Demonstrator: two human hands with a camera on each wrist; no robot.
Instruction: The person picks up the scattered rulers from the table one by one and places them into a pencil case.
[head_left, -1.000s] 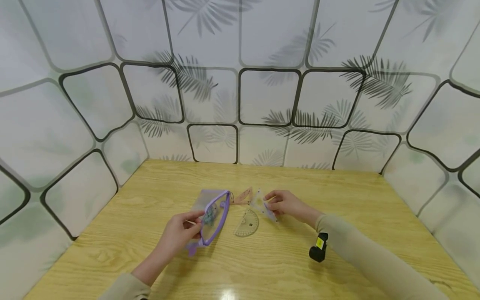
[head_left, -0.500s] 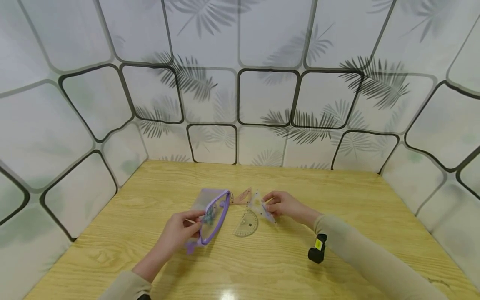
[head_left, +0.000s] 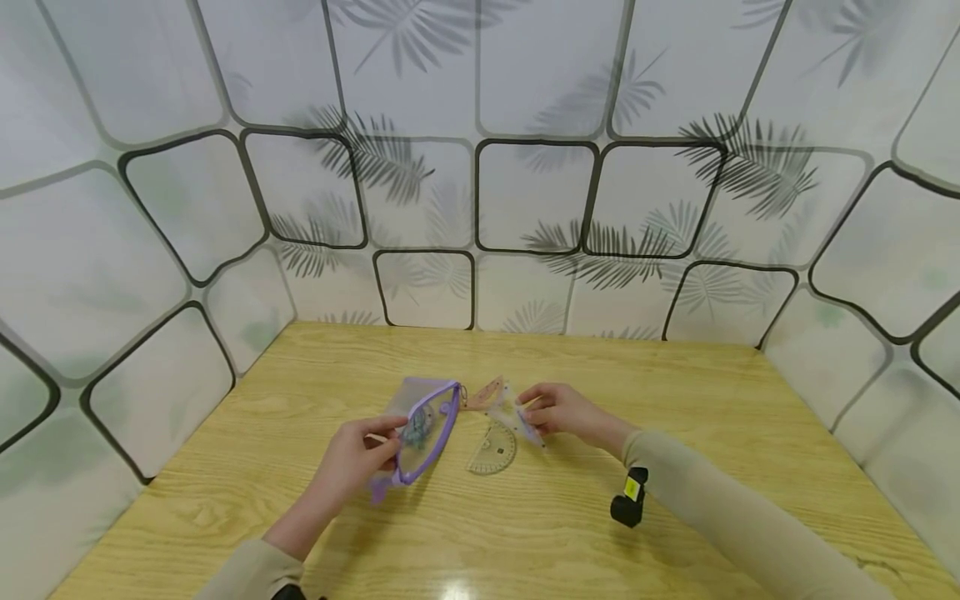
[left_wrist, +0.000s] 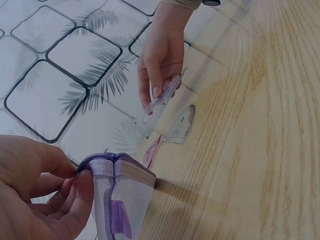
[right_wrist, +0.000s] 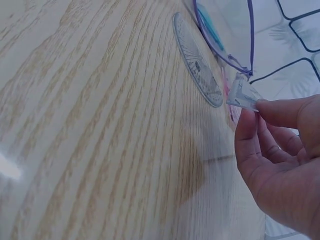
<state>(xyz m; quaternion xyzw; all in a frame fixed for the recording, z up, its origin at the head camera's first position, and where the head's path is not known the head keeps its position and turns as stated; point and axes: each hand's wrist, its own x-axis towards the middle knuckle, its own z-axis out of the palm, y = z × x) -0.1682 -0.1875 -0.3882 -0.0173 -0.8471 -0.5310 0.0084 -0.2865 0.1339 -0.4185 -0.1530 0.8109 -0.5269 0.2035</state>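
My left hand [head_left: 360,460] grips the near edge of a purple-trimmed clear pencil pouch [head_left: 422,429] and holds its mouth wide; the pouch [left_wrist: 122,195] shows close up in the left wrist view. My right hand [head_left: 558,410] pinches a clear triangular set square [head_left: 514,413] lifted off the table just right of the pouch, seen also as a set square [left_wrist: 162,98] and set square [right_wrist: 243,93]. A clear protractor [head_left: 492,447] lies flat on the table between the hands. A pinkish triangle ruler [head_left: 483,393] lies behind it, beside the pouch.
The wooden table [head_left: 525,533] is walled on three sides by white panels printed with leaves [head_left: 480,208]. A black wrist camera [head_left: 627,501] hangs under my right forearm. Bare wood stretches to the front and right.
My right hand has carried the clear set square a little left, closer to the pouch mouth. The left hand keeps its grip on the pouch.
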